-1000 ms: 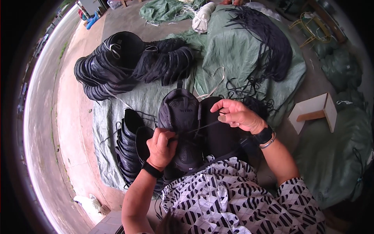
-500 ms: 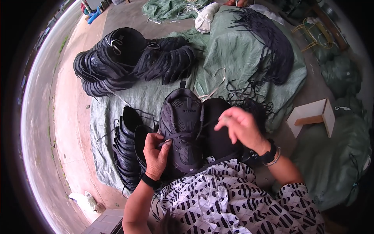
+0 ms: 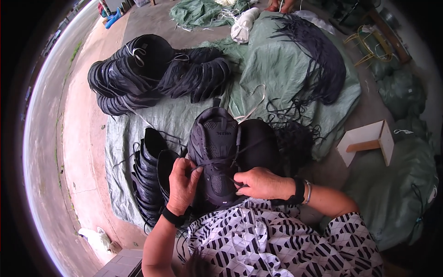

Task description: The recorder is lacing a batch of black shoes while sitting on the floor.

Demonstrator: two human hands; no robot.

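A black shoe upper [image 3: 215,138] lies in front of me with its tongue facing up and its heel loop at the far end. A flat black lace [image 3: 213,161] crosses its lower part. At the upper's left edge, my left hand [image 3: 182,185] is closed, pinching a lace end between thumb and fingers. My right hand [image 3: 264,183] is closed on the lace at the right edge, close to the toe. Beneath and to the right of the upper is a smooth, rounded black piece [image 3: 258,138], partly hidden by my right hand.
Nested black uppers [image 3: 150,161] stand at my left, with a bigger pile [image 3: 124,83] farther off on the green tarp [image 3: 124,152]. A bundle of black laces [image 3: 325,69] drapes over the covered heap. A white wooden holder [image 3: 369,141] stands at right; a person's feet [image 3: 279,6] show at the far edge.
My right hand has come down and left from above the rounded black piece to the upper's right edge, where it now pinches the lace. My left hand stays in nearly the same place.
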